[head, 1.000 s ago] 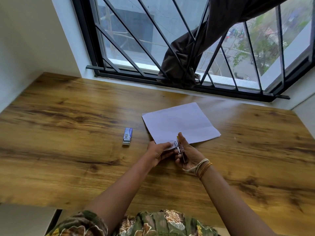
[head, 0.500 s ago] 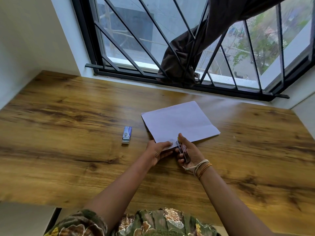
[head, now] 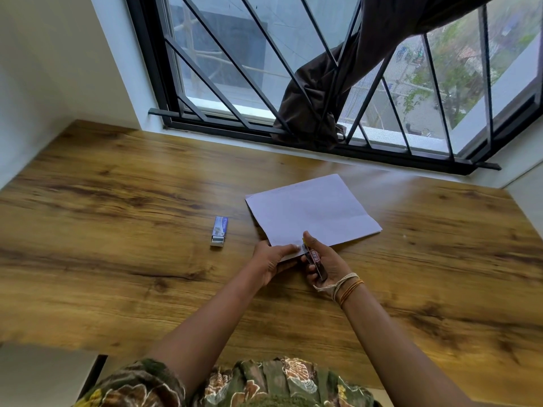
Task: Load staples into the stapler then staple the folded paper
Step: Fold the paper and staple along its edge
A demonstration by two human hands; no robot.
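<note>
stapler [head: 316, 261] mouth perhaps behind thumb

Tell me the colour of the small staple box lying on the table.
The staple box is blue and white with a grey end, seen in the head view, left of the paper.

A wooden table [head: 117, 201] is stretching below a barred window [head: 235, 69]. A brown curtain [head: 323, 107] is hanging bunched through the window's bars, its lower end sitting on the sill at the table's far edge.

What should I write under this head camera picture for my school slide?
Right hand holds a stapler at the folded paper's near corner, gripped by the left hand.
</note>
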